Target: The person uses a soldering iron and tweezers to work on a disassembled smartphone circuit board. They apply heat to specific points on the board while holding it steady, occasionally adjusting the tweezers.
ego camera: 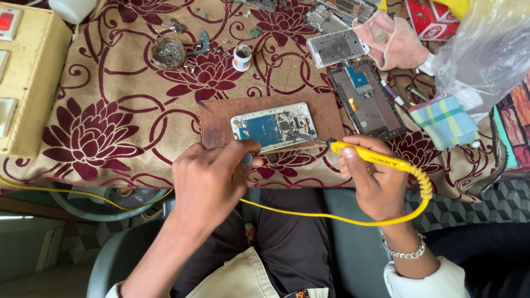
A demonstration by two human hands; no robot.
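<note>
Cream-coloured switch box (25,77) at the far left edge of the tabletop (110,127), which is covered in a beige cloth with maroon flowers; next, a round tin of dark paste (167,52) and a small white pot (242,57), well apart from the work; left hand (207,185), closed around a small dark tool whose kind cannot be told, its tip just beside the near edge of a brown wooden board (221,118); on that board lies an opened phone (274,127), back off, blue circuit board exposed, lying flat — judged light, stiff, and fragile at its bare components, best held by its metal side edges; right hand (375,182), gripping a yellow soldering iron (370,156) pen-fashion at the handle, metal tip touching the phone's right end, coiled yellow cord trailing below; judged light, rigid, hot at the tip; further right, a second phone frame (367,102), a checked cloth (443,120), a clear plastic bag (486,49)
</note>
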